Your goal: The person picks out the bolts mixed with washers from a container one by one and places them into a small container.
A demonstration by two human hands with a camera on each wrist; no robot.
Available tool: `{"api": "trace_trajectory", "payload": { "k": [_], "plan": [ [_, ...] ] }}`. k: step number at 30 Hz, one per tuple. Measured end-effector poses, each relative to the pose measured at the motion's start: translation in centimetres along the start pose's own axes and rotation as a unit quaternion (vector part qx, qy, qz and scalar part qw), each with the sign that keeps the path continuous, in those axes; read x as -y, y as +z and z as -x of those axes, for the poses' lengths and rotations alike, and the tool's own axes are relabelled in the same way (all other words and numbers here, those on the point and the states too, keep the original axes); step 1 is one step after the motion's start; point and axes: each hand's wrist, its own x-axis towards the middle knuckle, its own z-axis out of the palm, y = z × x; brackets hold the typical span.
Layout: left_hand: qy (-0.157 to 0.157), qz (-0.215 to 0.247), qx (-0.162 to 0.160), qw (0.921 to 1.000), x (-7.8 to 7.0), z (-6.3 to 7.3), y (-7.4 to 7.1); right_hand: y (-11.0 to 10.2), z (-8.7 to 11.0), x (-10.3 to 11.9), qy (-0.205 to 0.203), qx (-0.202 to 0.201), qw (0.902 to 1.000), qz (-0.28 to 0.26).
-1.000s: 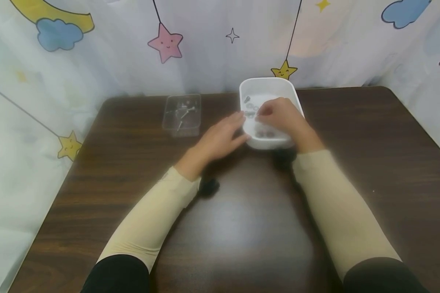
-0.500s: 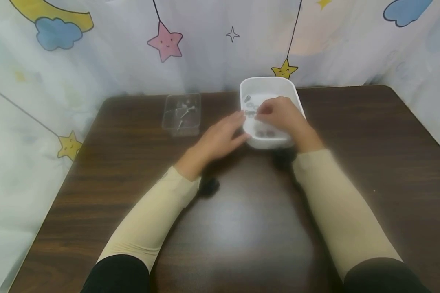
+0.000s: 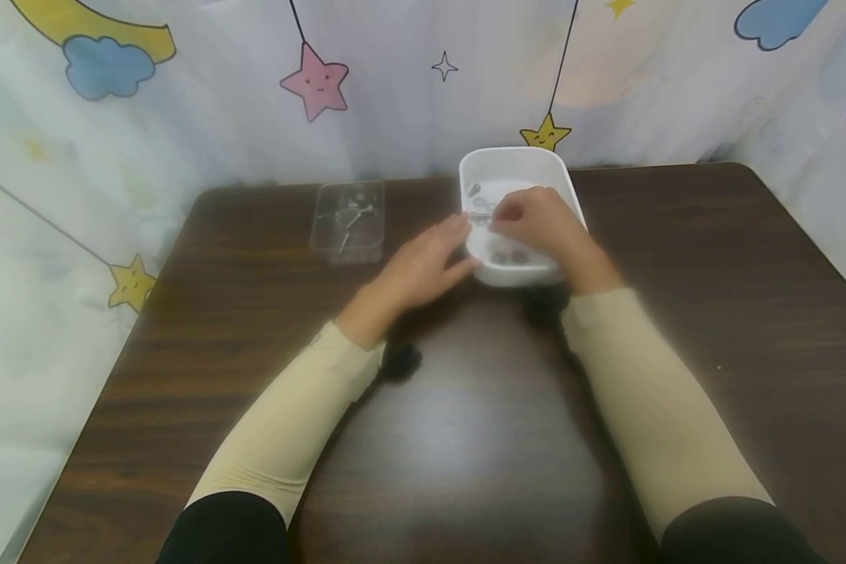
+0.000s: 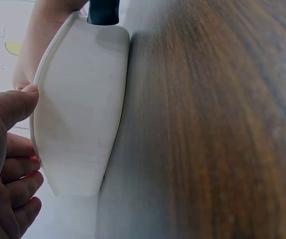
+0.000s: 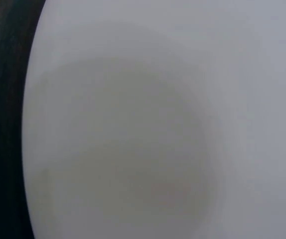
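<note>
A white plastic bin [image 3: 515, 274] with small metal hardware stands at the back of the table. My left hand [image 3: 426, 262] rests on its left rim; in the left wrist view the thumb [image 4: 21, 104] touches the rim and the other fingers lie along it. My right hand [image 3: 536, 223] reaches inside, its thumb and fingertips pinched together at the end of a small silver screw [image 3: 480, 217]. Ring-shaped pieces, perhaps washers [image 3: 481, 203], lie near it. Two darker round pieces [image 3: 509, 257] sit nearer the front wall. The right wrist view shows only blurred white bin wall [image 5: 133, 124].
A clear plastic box [image 3: 348, 219] with several screws stands left of the bin. Behind the dark wooden table [image 3: 254, 313] hangs a white curtain [image 3: 395, 102] with printed stars and clouds. Black wrist cameras [image 3: 402, 362] sit under both forearms.
</note>
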Motion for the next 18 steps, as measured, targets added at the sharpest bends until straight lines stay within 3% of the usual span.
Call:
{"api": "trace_trajectory", "payload": {
  "k": [18],
  "plan": [
    [-0.005, -0.005, 0.004, 1.0, 0.03, -0.11, 0.04, 0.24, -0.04, -0.1, -0.01, -0.004, 0.9999, -0.005]
  ]
}}
